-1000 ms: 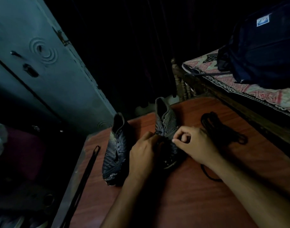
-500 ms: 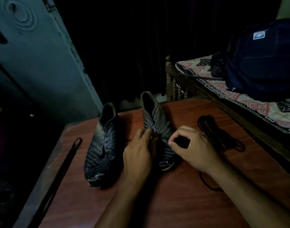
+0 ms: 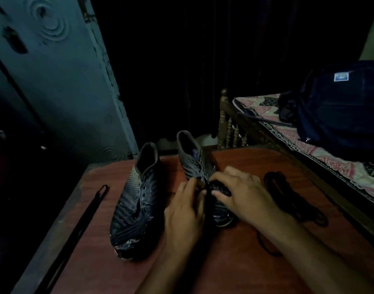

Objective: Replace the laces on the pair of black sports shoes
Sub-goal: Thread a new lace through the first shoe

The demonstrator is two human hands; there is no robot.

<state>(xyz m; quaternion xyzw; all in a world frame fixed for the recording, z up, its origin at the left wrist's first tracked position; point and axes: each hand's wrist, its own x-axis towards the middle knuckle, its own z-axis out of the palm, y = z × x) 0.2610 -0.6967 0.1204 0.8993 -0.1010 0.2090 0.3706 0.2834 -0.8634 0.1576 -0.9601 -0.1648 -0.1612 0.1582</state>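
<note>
1. The right shoe [image 3: 199, 166] lies mid-desk, its long axis running from the heel at the desk's far edge to the toe pointing at the near edge. Its eyelet row sits directly under both hands, so the lace work happens there.
2. The left hand [image 3: 186, 211] comes in from the near edge on the shoe's left flank; its fingers [image 3: 192, 183] are curled at the eyelets, apparently pinching the lace or tongue, though the dim light leaves that uncertain.
3. The right hand [image 3: 243, 196] lies across the shoe's front, fingers [image 3: 221, 195] bent down over a dark bunch that I take to be lace. Whether they grip it or only press on it, I cannot tell.
4. Both hands touch this shoe; the right one covers more of it.
5. The left shoe [image 3: 137, 198] lies just beside it, parallel, toward the desk's left edge, unlaced and untouched.
6. A coiled lace [image 3: 292, 198] lies near the right edge, close to the right wrist.
7. A straight lace [image 3: 90, 211] lies along the left edge, well apart from both hands.
</note>
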